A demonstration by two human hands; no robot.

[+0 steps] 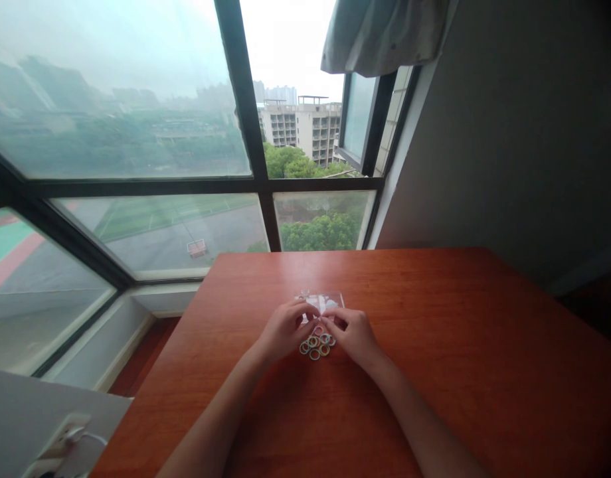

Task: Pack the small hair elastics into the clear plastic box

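Note:
My left hand and my right hand meet over the middle of the table, fingertips almost touching. Both are closed in a pinch, and whatever lies between the fingertips is too small to make out. Just beyond the fingers is a clear plastic case or packet, partly covered by my hands; whether they touch it I cannot tell. Several small pastel rings lie in a loose cluster below my fingertips, some overlapping. A pinkish ring is at the top of that cluster, nearest the fingers.
The reddish-brown wooden table reaches to a dark-framed window. A grey curtain hangs at the upper right beside an opened pane. At the lower left, a cable is plugged into a wall socket.

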